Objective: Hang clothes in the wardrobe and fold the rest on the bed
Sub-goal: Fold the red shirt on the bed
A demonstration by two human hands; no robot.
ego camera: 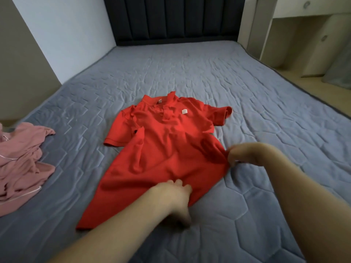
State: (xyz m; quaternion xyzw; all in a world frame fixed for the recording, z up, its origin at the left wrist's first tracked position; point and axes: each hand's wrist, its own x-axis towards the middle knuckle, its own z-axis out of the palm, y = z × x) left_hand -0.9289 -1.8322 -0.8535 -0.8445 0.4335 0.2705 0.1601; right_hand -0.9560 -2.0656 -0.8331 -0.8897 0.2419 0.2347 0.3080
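Observation:
A red polo shirt (161,154) lies face up on the grey-blue quilted bed (266,114), collar toward the headboard, with a small white label on the chest. Its left sleeve is folded over the body and the fabric is wrinkled. My left hand (176,194) grips the bottom hem near the middle of the shirt. My right hand (241,153) pinches the right bottom corner of the shirt with curled fingers.
A crumpled pink garment (20,166) lies at the bed's left edge. A dark padded headboard (174,18) stands at the far end. White cabinets (307,35) and beige floor are to the right of the bed.

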